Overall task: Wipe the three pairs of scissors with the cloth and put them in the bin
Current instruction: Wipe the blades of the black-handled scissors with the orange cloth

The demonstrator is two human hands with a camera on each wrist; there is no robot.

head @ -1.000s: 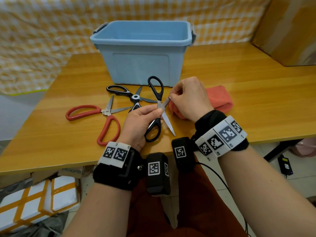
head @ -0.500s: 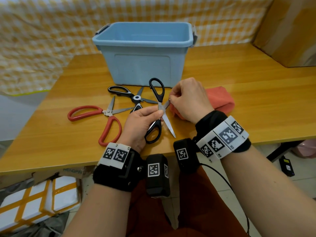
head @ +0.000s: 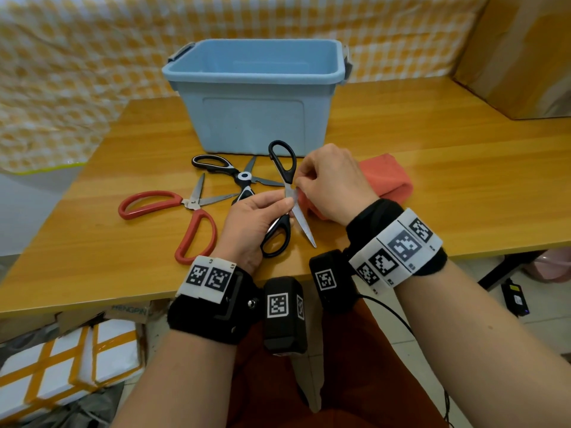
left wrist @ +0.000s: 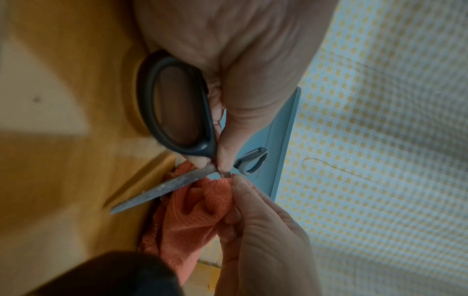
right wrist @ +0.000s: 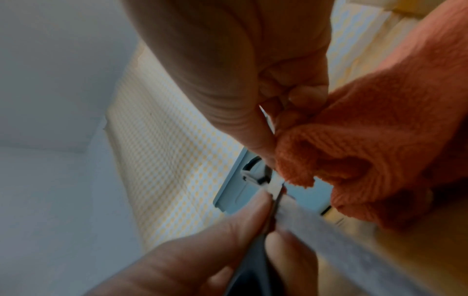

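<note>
Setting: wooden table [head: 432, 168] under us, checked sheet [head: 77, 72] behind.
Black scissors [head: 285, 168]: we hold them spread open above the table's near edge, baring one blade for wiping.
Left hand [head: 253, 220]: fingers pinch them by the pivot.
Right hand [head: 332, 180]: curled round the orange cloth [head: 389, 177], pressing it onto the blade.
Bin [head: 256, 118]: at 12 o'clock, its mouth open to us.
Others: red scissors [head: 185, 217] at 9 o'clock, grey-handled scissors [head: 228, 171] at 11, both unwiped, we judge.
</note>
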